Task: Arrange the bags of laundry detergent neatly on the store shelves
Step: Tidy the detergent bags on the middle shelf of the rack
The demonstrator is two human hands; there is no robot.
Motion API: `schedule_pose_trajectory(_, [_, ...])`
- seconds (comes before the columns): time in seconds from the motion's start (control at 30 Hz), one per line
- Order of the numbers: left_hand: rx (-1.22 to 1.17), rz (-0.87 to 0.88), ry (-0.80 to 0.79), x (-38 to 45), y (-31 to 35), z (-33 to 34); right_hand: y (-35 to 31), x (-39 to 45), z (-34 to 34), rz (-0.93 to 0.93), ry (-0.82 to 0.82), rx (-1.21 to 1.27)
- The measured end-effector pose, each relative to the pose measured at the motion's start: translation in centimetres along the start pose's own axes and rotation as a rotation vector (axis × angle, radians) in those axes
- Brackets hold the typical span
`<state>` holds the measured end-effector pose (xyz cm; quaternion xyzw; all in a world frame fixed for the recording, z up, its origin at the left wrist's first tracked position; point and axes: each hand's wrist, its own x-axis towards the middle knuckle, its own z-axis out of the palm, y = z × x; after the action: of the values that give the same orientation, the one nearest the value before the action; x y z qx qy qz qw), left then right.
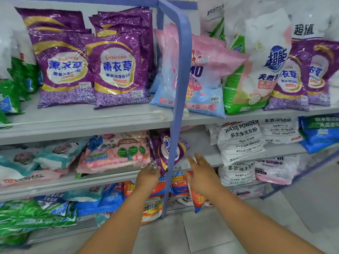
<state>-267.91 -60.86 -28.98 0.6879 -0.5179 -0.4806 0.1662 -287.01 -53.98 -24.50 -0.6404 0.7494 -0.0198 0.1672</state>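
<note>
From the head view I am looking at grey metal shelves (91, 123) packed with glossy plastic detergent bags, with a blue upright post (176, 110) running down the middle of the scene.

My left hand (147, 177) is reaching to the middle shelf and its fingers are curling onto the lower edge of a purple bag (164, 151), pinching its crinkled film just left of the post. That bag is sitting on the middle shelf, partly hidden behind the post, its long axis tilting up and to the right, its printed face turned toward me.

My right hand (201, 171) is hovering just right of the post with fingers straight and spread, holding nothing; I cannot tell whether it is touching the shelf edge.

Left of the purple bag a pink bag (117, 153) is lying flat, its long axis running left to right, soft and pillow-shaped. Farther left, teal and white bags (45, 156) are lying slumped.

On the top shelf two purple bags (91, 70) are standing nearly upright, leaning back on others, shiny and wrinkled. Right of them a pink and blue bag (201, 85) is leaning behind the post, then a tall white and green bag (256, 66).

On the right, white powder bags (240, 142) with black print are leaning forward. Orange and blue bags (159, 189) are crowding the bottom shelf, above a pale tiled floor (275, 217).
</note>
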Motion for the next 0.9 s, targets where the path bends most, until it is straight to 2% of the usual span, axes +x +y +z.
schedule_pose_trajectory(0.13, [-0.257,-0.139,0.037,2.0,1.8,1.2,0.5,0.9,-0.4,-0.028,-0.013,-0.052])
schedule_pose_trajectory(0.33, [-0.276,-0.156,0.066,2.2,2.4,1.8,1.8,2.1,-1.1,-0.067,-0.051,-0.025])
schedule_pose_trajectory(0.4, [-0.225,-0.122,0.093,2.0,2.4,1.6,2.0,2.3,-1.2,-0.099,-0.064,-0.025])
schedule_pose_trajectory(0.47, [-0.104,-0.052,0.189,1.2,2.7,2.0,2.4,2.5,-1.5,-0.134,-0.066,-0.017])
schedule_pose_trajectory(0.67, [0.132,0.365,0.701,-3.4,6.2,-1.2,4.7,3.2,-1.7,-0.183,-0.096,-0.032])
schedule_pose_trajectory(0.7, [0.094,0.366,0.72,-4.2,6.7,-2.2,5.1,3.3,-1.8,-0.182,-0.101,-0.028])
schedule_pose_trajectory(0.8, [0.014,0.301,0.629,-7.5,6.9,-4.3,5.7,3.3,-2.0,-0.186,-0.105,-0.005])
schedule_pose_trajectory(0.9, [0.157,0.369,0.613,-10.8,6.5,-6.0,5.8,3.3,-3.0,-0.196,-0.106,0.041])
